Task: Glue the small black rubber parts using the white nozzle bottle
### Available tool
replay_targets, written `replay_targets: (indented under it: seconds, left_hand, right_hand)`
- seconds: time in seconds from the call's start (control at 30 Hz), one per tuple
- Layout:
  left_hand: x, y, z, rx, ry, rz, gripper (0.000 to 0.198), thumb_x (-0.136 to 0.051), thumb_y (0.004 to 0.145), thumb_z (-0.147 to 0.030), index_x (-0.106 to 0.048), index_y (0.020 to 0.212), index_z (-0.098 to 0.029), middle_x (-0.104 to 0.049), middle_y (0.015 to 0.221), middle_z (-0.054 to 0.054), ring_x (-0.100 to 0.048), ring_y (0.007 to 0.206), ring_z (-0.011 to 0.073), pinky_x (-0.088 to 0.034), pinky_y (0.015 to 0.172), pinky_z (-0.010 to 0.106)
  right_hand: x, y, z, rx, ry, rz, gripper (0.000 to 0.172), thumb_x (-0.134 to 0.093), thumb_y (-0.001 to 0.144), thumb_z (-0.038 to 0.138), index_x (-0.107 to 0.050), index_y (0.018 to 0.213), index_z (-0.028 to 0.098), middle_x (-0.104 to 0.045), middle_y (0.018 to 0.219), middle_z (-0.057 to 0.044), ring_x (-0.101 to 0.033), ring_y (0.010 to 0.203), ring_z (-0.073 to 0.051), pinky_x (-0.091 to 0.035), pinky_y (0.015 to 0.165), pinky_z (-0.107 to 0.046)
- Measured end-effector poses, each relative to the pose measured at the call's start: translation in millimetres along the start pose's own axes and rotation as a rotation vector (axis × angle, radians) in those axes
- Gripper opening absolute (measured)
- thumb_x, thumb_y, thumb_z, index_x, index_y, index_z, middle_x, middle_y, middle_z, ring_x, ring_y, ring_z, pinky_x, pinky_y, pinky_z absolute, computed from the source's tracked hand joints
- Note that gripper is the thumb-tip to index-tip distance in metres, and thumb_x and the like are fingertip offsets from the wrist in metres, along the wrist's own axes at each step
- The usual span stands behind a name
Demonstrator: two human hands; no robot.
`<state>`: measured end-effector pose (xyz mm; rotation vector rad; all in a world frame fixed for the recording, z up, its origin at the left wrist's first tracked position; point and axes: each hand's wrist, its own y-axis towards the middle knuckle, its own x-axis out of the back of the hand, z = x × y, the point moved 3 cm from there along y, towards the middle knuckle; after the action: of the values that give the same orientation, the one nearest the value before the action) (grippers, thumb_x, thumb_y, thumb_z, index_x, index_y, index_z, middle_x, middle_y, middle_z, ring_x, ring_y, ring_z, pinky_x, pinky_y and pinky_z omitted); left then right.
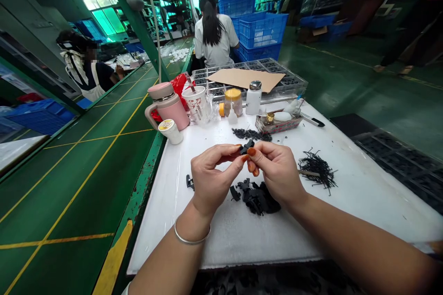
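Observation:
My left hand (212, 176) and my right hand (276, 169) meet above the white board (214, 230), both pinching one small black plastic part (246, 146) between fingertips. A silver bangle circles my left wrist. Directly below the hands lies a pile of black plastic parts (256, 196). A single black part (189, 181) rests to the left of my left hand. A heap of thin black strips (316, 168) lies to the right of my right hand, and a thin stick pokes out from behind that hand.
A pink mug (168, 105), small white cup (170, 131), plastic cup, jars, white bottle (254, 97) and a small tray stand at the board's far edge. A green conveyor (79, 170) runs at left. Two people sit further along; blue crates (261, 30) stand behind.

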<state>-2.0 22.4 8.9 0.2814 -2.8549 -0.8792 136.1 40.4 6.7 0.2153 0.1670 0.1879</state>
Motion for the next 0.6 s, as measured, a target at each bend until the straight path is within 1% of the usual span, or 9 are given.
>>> replay_targets:
  seconds: [0.13,0.27,0.43,0.6]
  left_hand:
    - [0.0,0.0,1.4,-0.011,0.017,-0.007,0.014,-0.073,0.073,-0.016,-0.073,0.087,-0.017,-0.073,0.088,0.006,-0.069,0.078,0.0168,-0.059,0.070,0.028]
    - [-0.1,0.9,1.5,-0.021,0.008,-0.006,0.015,-0.073,0.073,-0.016,-0.073,0.088,-0.018,-0.073,0.088,0.006,-0.069,0.079,0.0166,-0.059,0.070,0.028]
    - [1.2,2.2,0.2,-0.014,-0.014,0.014,0.017,-0.073,0.073,-0.015,-0.073,0.090,-0.019,-0.072,0.089,0.005,-0.068,0.080,0.0159,-0.059,0.071,0.027]
    - [3.3,3.9,-2.9,0.003,-0.024,0.017,0.016,-0.073,0.073,-0.017,-0.073,0.089,-0.018,-0.073,0.089,0.007,-0.068,0.081,0.0180,-0.059,0.070,0.029]
  right_hand:
    - [-0.2,-0.5,-1.3,-0.021,0.033,0.017,0.038,-0.067,0.082,0.043,-0.056,0.058,0.016,-0.055,0.052,0.001,-0.046,0.046,-0.008,-0.038,0.047,-0.022]
    - [-0.3,-0.5,-2.7,-0.024,0.035,0.030,0.038,-0.066,0.083,0.044,-0.056,0.059,0.016,-0.057,0.054,0.001,-0.047,0.047,-0.008,-0.038,0.048,-0.023]
    - [-0.3,0.9,-2.8,0.022,0.015,0.014,0.033,-0.067,0.083,0.040,-0.058,0.063,0.016,-0.057,0.056,0.001,-0.049,0.049,-0.008,-0.040,0.050,-0.022]
    - [-0.6,0.7,-2.4,0.072,-0.008,0.003,0.025,-0.067,0.083,0.036,-0.062,0.068,0.017,-0.059,0.058,0.001,-0.052,0.052,-0.010,-0.044,0.051,-0.023]
